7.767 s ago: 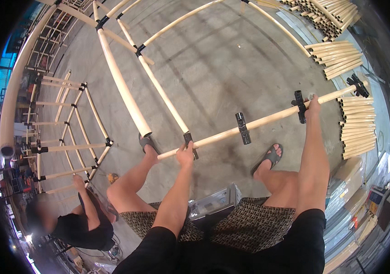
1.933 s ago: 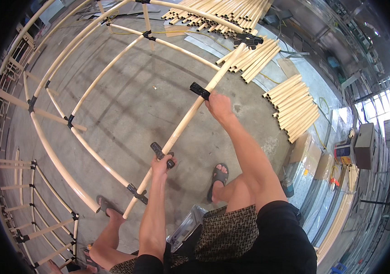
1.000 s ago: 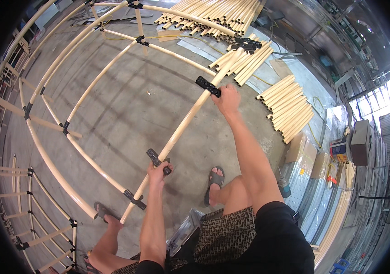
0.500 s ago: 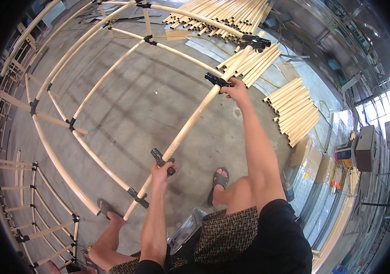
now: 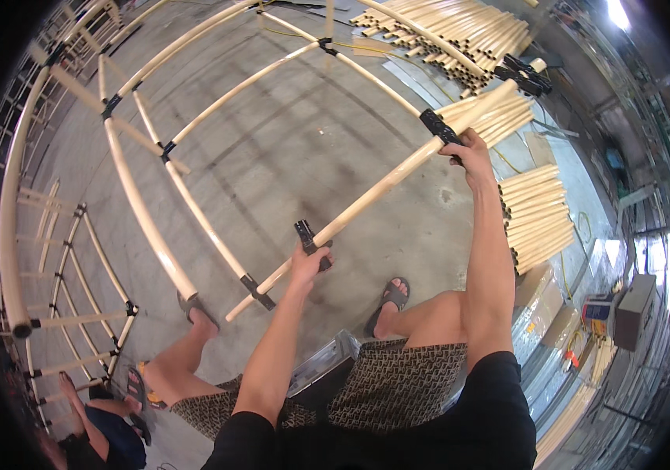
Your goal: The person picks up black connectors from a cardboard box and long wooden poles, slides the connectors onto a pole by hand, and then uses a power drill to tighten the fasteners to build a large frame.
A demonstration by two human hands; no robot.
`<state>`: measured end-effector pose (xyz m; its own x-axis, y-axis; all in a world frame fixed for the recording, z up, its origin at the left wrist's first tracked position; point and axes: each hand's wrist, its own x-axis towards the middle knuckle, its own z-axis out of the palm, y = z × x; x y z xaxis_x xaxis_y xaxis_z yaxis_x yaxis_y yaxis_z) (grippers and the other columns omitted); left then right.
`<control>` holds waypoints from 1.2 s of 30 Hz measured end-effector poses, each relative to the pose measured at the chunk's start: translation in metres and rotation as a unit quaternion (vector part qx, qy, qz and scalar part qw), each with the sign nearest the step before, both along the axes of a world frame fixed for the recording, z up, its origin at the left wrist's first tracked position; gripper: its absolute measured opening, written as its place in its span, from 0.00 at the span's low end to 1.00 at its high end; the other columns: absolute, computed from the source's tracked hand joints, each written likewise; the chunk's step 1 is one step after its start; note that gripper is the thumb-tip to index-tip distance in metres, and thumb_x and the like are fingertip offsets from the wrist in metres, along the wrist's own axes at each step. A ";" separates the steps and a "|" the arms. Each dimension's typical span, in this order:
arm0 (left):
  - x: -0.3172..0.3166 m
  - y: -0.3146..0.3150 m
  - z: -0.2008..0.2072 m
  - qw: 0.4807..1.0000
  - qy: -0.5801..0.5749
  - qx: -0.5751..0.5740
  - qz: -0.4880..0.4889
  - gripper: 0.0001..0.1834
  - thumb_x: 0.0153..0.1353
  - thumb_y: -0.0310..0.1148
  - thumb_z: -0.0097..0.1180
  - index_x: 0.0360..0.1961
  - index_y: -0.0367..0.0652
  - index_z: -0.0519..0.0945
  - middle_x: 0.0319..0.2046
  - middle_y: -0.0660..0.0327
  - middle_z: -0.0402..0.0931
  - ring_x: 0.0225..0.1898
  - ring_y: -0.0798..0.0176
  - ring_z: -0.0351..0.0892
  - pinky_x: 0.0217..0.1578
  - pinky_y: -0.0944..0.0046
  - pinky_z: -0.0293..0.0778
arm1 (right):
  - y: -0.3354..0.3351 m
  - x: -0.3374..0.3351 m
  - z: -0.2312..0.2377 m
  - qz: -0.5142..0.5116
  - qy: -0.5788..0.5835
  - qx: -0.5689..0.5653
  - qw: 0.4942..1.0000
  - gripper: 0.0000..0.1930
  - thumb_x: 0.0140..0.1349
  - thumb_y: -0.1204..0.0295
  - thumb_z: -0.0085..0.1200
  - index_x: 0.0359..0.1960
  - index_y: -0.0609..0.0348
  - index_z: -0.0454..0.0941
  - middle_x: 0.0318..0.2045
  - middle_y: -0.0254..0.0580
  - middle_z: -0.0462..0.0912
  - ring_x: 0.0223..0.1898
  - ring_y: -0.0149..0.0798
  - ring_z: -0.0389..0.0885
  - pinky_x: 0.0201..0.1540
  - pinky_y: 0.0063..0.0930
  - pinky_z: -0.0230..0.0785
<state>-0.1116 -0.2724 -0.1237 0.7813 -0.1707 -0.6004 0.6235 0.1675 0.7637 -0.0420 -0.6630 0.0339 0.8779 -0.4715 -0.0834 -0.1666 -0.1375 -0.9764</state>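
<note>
A long cream pipe (image 5: 382,186) runs slantwise across the middle of the frame in front of me. My left hand (image 5: 305,268) is closed around a black pipe joint (image 5: 305,232) on its lower half. Farther up, my right hand (image 5: 472,159) grips a second black pipe joint (image 5: 434,124) at its near end. A third black joint (image 5: 257,291) links the pipe's lower end to a cream side pipe (image 5: 206,227). At the far upper end sits a cluster of black joints (image 5: 523,76). Both hands' fingers are partly hidden behind the joints.
Left of me curves a thick cream pipe (image 5: 143,207) of the same frame. Cut pipes (image 5: 445,35) lie piled at the back, with a shorter stack (image 5: 539,215) at right. Wrapped boxes (image 5: 539,298) stand by my right side. Another person's leg (image 5: 96,419) shows lower left.
The view has swung, so the frame and my hands sit farther right in it. Both hands keep their hold on the same joints. More of the other person shows at lower left.
</note>
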 end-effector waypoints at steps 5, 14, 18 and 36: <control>0.000 -0.001 0.003 1.000 -0.001 0.026 0.004 0.19 0.57 0.22 0.63 0.47 0.37 0.70 0.33 0.58 0.80 0.29 0.63 0.82 0.28 0.62 0.80 | 0.021 -0.008 0.026 0.003 -0.015 0.003 1.000 0.26 0.47 0.81 0.63 0.52 0.66 0.75 0.38 0.41 0.86 0.34 0.34 0.87 0.30 0.21 0.71; 0.001 -0.042 0.024 0.997 -0.036 -0.063 0.040 0.21 0.55 0.22 0.65 0.49 0.39 0.72 0.37 0.61 0.80 0.34 0.66 0.81 0.31 0.63 0.79 | 0.034 -0.029 0.048 0.006 -0.058 0.004 0.998 0.22 0.46 0.82 0.62 0.47 0.67 0.79 0.39 0.45 0.86 0.34 0.37 0.85 0.34 0.27 0.76; 0.004 -0.045 0.024 0.996 -0.049 -0.047 0.058 0.22 0.57 0.20 0.62 0.50 0.38 0.68 0.37 0.57 0.80 0.33 0.59 0.84 0.33 0.59 0.83 | 0.044 -0.029 0.054 0.009 -0.086 0.009 0.996 0.22 0.46 0.82 0.62 0.47 0.68 0.78 0.39 0.46 0.85 0.35 0.36 0.85 0.34 0.27 0.77; -0.016 -0.006 0.077 0.979 -0.084 -0.115 0.148 0.19 0.52 0.18 0.59 0.45 0.37 0.70 0.32 0.55 0.80 0.28 0.61 0.82 0.29 0.61 0.79 | 0.143 -0.058 0.178 0.144 -0.120 -0.094 0.978 0.28 0.40 0.85 0.65 0.48 0.70 0.74 0.40 0.45 0.81 0.24 0.29 0.77 0.22 0.22 0.66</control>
<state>-0.1276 -0.2789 -0.0469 0.9014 -0.0365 -0.4314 0.3901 0.5008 0.7727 -0.0998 -0.5201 0.2123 0.9601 -0.1897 0.2053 0.1358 -0.3253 -0.9358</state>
